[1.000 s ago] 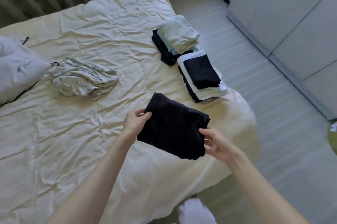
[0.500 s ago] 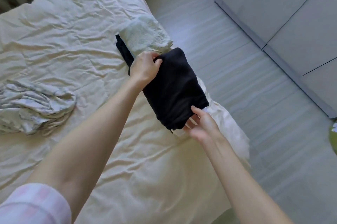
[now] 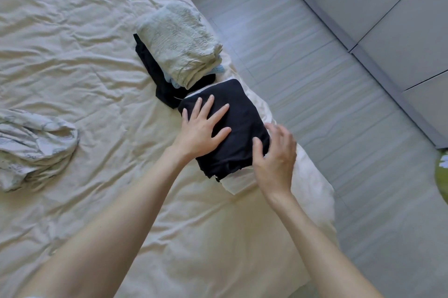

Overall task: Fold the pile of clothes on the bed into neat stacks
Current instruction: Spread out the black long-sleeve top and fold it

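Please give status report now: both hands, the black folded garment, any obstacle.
Left hand flat, pressing folded black cloth garment on near stack. Right hand open at its edge. Crumpled pale patterned garment unfolded. No obstacle seen.

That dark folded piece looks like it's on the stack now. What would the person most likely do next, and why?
Probably lift both hands off and reach for the crumpled pale garment. The folded black garment already lies on the near stack, the left hand flat on it and the right hand open at its edge. The crumpled piece is the only unfolded clothing in view on the bed.
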Motion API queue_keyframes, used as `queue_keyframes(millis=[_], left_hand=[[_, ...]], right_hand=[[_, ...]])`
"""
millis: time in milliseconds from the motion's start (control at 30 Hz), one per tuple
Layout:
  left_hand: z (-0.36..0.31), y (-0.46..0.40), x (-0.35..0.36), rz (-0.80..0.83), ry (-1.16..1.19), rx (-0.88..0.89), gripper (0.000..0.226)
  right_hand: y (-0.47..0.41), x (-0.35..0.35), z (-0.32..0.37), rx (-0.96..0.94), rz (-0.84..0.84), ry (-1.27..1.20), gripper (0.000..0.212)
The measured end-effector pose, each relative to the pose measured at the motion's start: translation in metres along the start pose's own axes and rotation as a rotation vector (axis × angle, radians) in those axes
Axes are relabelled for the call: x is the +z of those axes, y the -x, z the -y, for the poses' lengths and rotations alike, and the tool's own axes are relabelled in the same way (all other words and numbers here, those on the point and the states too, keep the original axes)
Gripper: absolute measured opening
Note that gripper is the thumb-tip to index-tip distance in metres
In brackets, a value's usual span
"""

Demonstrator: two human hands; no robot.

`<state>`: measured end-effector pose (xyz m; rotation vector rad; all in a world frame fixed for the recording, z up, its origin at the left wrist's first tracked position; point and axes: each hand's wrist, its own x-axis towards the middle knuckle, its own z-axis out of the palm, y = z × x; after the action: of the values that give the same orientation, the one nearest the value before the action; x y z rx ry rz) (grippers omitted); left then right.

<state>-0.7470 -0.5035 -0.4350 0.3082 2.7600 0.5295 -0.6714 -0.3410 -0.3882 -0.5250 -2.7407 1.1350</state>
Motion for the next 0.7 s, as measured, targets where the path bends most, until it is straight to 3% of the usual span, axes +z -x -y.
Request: queue_keyframes(millis=[67, 167, 300, 433, 567, 700], left_hand=[[0.0, 0.003, 0.004, 0.013, -0.051, -0.006, 0.059], [0.001, 0.001, 0.002, 0.072, -0.087, -0.017, 0.058], [-0.005, 0.011, -0.013, 0.073, -0.039, -0.007, 0.056], [-0.004, 0.071, -0.016, -0.165, 0.22, -0.05, 0.055], [0.033, 0.149, 0.001, -0.194, 0.264, -0.252, 0.057], [0.107, 0.217, 0.024, -0.078, 0.209, -0.525, 0.062]], right_hand=[[-0.004, 0.007, -0.001, -0.22, 0.211, 0.197, 0.04], [-0.008, 0.016, -0.007, -0.23, 0.47, 0.394, 0.048], [-0.008, 0.01, 0.002, -0.174, 0.462, 0.403, 0.049], [0.005, 0.007, 0.024, -0.278, 0.379, 0.39, 0.049], [0.044, 0.027, 0.062, -0.529, 0.357, 0.334, 0.048], [0.088, 0.081, 0.091, -0.669, 0.583, 0.343, 0.048]])
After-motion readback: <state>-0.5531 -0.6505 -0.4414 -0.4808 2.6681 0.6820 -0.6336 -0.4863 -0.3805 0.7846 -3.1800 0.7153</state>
